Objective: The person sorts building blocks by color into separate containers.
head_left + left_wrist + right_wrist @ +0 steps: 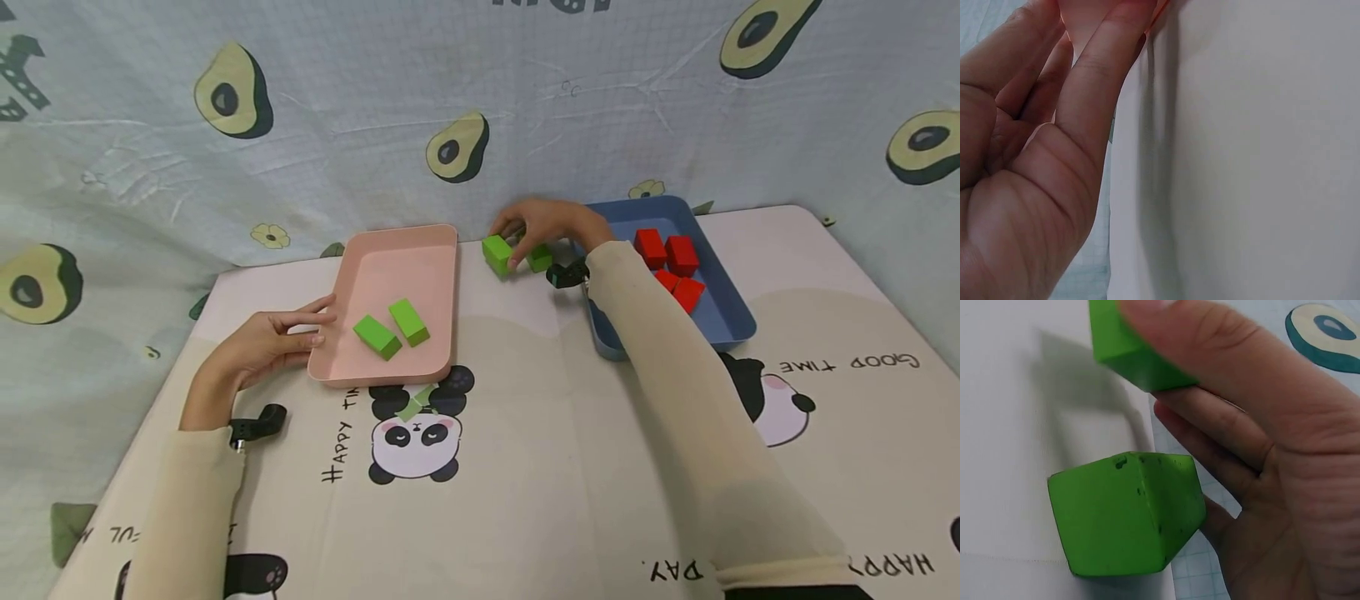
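Note:
In the head view, my left hand [258, 350] touches the left side of a pink tray [397, 258] with its fingertips and thumb, fingers fairly straight. The left wrist view shows that hand [1054, 125] against the tray's edge, contact partly out of frame. Two green blocks [377, 337] lie in the tray. Beyond it to the right, my right hand [547, 225] pinches a green block [497, 255] between thumb and fingers. Under its palm stands another green block [1122, 515], apart from the pinched one.
A blue tray [723, 308] with several red blocks [682, 255] stands at the right, partly behind my right forearm. A cloth printed with pandas [416, 442] covers the table. Behind its far edge hangs a curtain with avocados [457, 148].

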The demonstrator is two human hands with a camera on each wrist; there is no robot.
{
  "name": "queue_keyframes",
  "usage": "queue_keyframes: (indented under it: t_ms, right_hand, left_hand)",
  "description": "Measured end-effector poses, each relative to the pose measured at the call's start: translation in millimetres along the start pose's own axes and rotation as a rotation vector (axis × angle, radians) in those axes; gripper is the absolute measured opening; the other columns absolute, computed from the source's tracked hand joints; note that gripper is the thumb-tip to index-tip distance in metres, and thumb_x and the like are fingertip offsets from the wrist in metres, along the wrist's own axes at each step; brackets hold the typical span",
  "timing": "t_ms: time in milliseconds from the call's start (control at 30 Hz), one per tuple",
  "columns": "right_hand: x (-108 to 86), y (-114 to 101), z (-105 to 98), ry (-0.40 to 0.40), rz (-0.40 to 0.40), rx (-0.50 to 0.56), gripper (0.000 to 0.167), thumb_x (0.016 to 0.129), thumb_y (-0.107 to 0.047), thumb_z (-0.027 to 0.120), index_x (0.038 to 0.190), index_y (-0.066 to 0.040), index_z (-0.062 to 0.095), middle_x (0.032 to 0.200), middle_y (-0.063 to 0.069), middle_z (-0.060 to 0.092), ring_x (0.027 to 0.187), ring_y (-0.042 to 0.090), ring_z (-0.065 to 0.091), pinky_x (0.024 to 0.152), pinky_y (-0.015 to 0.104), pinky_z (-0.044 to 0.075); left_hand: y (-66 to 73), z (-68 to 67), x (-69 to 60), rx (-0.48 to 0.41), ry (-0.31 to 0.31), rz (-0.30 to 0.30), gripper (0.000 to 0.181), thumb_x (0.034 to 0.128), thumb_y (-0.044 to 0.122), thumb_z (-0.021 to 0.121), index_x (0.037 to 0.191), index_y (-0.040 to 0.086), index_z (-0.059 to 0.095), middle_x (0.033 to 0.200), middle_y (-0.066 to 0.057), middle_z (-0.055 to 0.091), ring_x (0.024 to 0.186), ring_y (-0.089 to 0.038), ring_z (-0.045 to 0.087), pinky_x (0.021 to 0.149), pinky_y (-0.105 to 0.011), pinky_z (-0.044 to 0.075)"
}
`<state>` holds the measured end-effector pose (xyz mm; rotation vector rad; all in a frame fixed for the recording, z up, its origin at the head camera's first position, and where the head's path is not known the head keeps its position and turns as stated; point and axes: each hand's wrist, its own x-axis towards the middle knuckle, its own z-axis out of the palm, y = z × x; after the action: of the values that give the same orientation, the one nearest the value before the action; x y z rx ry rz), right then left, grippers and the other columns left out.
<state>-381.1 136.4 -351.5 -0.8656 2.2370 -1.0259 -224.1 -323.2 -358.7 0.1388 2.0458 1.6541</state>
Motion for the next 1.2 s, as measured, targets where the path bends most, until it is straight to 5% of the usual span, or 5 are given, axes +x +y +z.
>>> queue_keyframes:
  t_ms: [300, 600, 1200]
  right_hand:
    - [-4.3, -4.7, -2.6, 0.088, -0.004, 0.004, 0.056, 0.08, -0.011, 0.087, 0.131, 0.001, 0.066, 0.134, 0.017, 0.065, 0.126, 0.031, 0.061, 0.108, 0.039, 0.048]
    - [-5.5, -11.5, -0.6, 0.069, -0.068, 0.09, 0.069, 0.08, -0.006, 0.087, 0.142, 0.0, 0.057, 0.143, 0.017, 0.059, 0.13, 0.03, 0.057, 0.109, 0.038, 0.048]
    - [-21.5, -39.6, 15.6, 0.074, -0.191, 0.035, 0.072, 0.08, -0.01, 0.087, 0.142, -0.002, 0.053, 0.143, 0.012, 0.056, 0.135, 0.024, 0.052, 0.11, 0.032, 0.047]
  left_hand:
    - [3.7, 2.4, -1.1, 0.005, 0.01, -0.018, 0.056, 0.0962, 0.002, 0.068, 0.147, -0.004, 0.045, 0.168, 0.002, 0.021, 0.119, 0.001, 0.061, 0.09, -0.028, 0.058]
    - [2.3, 1.8, -0.9, 0.024, 0.019, -0.018, 0.057, 0.0962, 0.004, 0.069, 0.147, -0.004, 0.045, 0.167, 0.003, 0.023, 0.118, 0.001, 0.062, 0.09, -0.028, 0.058]
    - [-0.5, 2.5, -0.2, 0.027, 0.028, -0.02, 0.056, 0.0962, 0.005, 0.069, 0.147, -0.002, 0.047, 0.168, 0.003, 0.022, 0.118, 0.002, 0.062, 0.091, -0.029, 0.058]
